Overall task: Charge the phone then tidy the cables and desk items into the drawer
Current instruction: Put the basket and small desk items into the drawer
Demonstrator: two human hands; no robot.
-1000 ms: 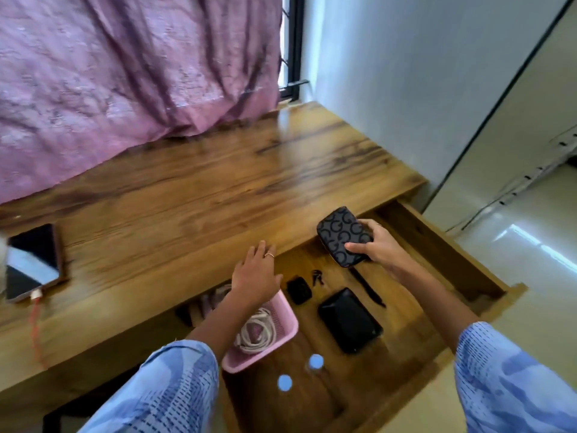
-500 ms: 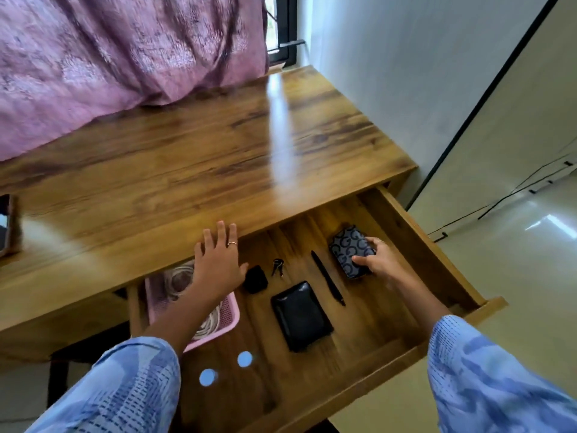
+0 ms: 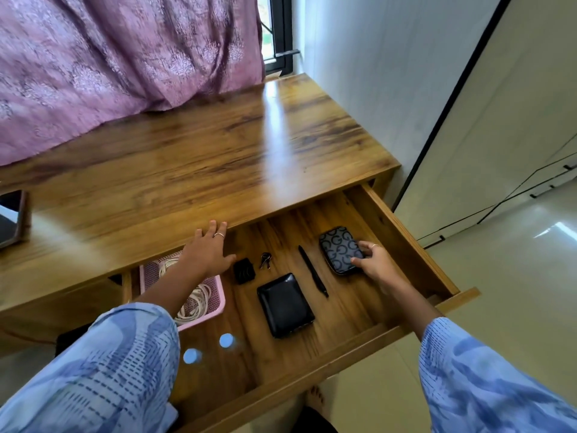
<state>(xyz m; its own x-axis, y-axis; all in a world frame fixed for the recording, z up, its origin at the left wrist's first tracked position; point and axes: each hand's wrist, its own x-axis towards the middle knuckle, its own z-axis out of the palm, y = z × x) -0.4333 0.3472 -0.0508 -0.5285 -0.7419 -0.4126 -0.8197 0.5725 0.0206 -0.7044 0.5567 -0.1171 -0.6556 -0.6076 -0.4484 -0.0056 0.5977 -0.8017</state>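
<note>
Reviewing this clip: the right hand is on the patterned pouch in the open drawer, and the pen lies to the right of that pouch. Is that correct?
Not quite. In the head view the right hand is on the patterned pouch in the open drawer, but the pen lies to the left of that pouch, between it and the keys.

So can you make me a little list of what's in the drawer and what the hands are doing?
drawer: pulled open under the desk
pink basket: left end, white cables coiled inside
black tray: middle, lying flat
pen: between tray and patterned pouch
keys: near the back, beside a small black clip
patterned pouch: right side, on the drawer floor
right hand: fingers on the pouch
left hand: fingers spread, holds nothing
phone: on the desk, far left
</note>
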